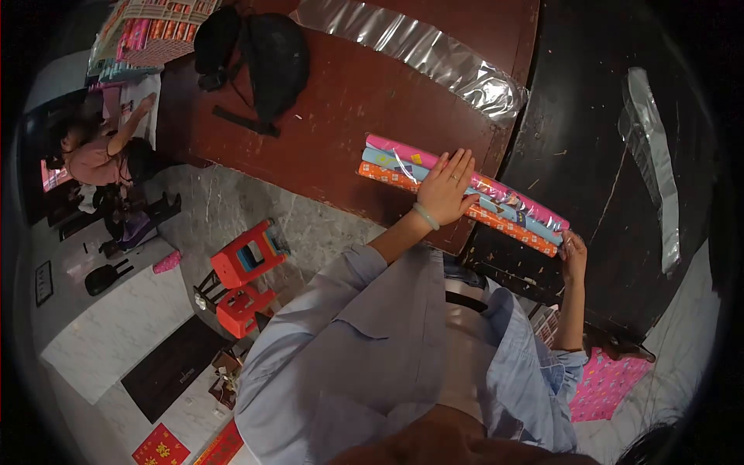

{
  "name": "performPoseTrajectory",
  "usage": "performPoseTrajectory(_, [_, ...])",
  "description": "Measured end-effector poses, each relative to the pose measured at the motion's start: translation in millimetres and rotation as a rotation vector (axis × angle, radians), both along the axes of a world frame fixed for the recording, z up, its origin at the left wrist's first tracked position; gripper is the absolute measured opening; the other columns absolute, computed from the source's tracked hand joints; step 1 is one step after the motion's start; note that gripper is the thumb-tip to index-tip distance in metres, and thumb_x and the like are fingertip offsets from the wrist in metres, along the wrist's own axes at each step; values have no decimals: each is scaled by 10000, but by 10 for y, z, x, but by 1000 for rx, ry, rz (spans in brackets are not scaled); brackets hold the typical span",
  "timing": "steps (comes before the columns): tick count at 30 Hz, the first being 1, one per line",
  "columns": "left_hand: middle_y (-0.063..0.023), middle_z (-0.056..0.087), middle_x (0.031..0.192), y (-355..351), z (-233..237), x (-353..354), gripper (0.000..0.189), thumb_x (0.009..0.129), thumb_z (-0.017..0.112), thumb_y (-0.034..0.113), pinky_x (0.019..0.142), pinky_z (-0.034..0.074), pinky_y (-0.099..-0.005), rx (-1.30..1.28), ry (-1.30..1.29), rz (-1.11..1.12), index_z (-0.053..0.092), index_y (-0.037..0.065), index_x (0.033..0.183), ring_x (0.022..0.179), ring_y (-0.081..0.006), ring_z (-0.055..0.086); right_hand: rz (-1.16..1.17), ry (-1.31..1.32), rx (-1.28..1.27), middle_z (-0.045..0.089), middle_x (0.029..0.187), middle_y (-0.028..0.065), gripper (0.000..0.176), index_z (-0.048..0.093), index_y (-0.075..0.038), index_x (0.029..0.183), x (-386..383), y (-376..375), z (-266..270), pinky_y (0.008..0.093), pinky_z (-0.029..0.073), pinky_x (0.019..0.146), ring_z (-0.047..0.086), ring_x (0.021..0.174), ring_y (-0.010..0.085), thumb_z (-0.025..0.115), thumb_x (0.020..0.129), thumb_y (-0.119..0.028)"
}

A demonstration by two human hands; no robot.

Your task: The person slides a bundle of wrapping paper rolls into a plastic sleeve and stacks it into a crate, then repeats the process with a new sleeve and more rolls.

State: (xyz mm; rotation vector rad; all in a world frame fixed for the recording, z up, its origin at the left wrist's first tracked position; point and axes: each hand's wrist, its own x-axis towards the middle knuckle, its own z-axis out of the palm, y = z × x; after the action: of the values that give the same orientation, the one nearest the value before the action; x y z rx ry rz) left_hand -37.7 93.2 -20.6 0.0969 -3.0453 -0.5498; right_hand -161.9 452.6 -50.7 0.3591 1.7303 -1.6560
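A bundle of three patterned rolls, pink, light blue and orange [515, 225], lies side by side at a slant across the joint between two tables, under shiny clear film. My left hand [448, 190] rests palm down across the middle of the bundle, fingers stretched out. At the bundle's right end, my right hand [573, 254] has its fingers closed on the clear film at the roll ends.
Clear plastic sleeves [418, 50] lie on the red-brown table [333, 116], with a black bag [275, 66]. Another clear sleeve [659, 170] is on the black table [573, 101]. Red stools [248, 260] stand on the floor. A person [101, 159] is at the far left.
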Motion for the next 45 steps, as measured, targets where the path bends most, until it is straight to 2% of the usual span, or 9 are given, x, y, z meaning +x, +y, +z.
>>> performPoseTrajectory(12, [-176,345,1405,-10,-17,8,662,864,490,420,1097,181,-443,-5,-9,-29,371,-40,1325,1332,-273,282,5,-26,12,495,592,-63,132,651,-60,864,1,-36,40,169,290,423,359,448,10,622,874,-188])
performPoseTrajectory(18, [-159,350,1410,-12,-26,2,658,863,486,436,1100,179,-432,-14,-7,-16,389,-22,1325,1333,-257,290,39,-31,1,505,610,-52,148,648,-40,916,-22,96,47,180,280,434,380,480,21,619,876,-180])
performPoseTrajectory(22, [-157,361,1404,-9,-32,-16,650,860,497,429,1095,198,-434,-9,-4,-12,398,-21,1319,1328,-260,300,87,39,82,494,629,-59,159,651,-20,955,27,131,279,191,285,467,386,510,29,630,865,-149])
performPoseTrajectory(24, [-158,365,1401,14,-27,-44,648,859,501,426,1094,200,-434,-5,3,-13,402,-24,1315,1325,-262,304,297,79,128,479,630,-67,132,656,-18,922,78,232,192,194,296,487,402,538,29,639,851,-128])
performPoseTrajectory(28, [-159,374,1395,-8,-1,-19,644,853,514,416,1090,207,-432,-13,20,-15,410,-33,1303,1319,-270,315,315,14,109,485,663,-59,103,646,-18,871,57,125,237,208,318,526,420,595,30,630,847,-117])
performPoseTrajectory(29, [-159,374,1395,-11,-1,-17,644,853,514,416,1090,207,-432,-31,13,-14,410,-33,1303,1319,-270,315,349,92,105,476,663,-52,104,636,-17,878,57,150,172,203,318,537,417,591,39,612,860,-116])
performPoseTrajectory(32, [-161,379,1391,-3,-7,-12,643,848,522,410,1088,210,-431,-32,22,-12,413,-37,1297,1317,-271,317,310,-57,-41,457,649,-51,98,619,-17,855,45,169,158,208,316,532,406,580,47,593,872,-110])
performPoseTrajectory(42, [-167,369,1394,2,-11,-21,648,854,501,429,1094,194,-427,-42,17,-5,413,-37,1297,1316,-270,319,390,9,-69,443,644,-47,127,577,-26,800,8,139,230,218,327,529,405,573,61,555,893,-108])
performPoseTrajectory(45, [-167,364,1397,2,-16,-6,652,860,490,440,1097,187,-427,-53,11,-9,410,-36,1299,1319,-269,312,299,-15,-51,445,643,-45,121,574,-24,797,60,98,275,218,324,529,409,578,59,564,888,-103])
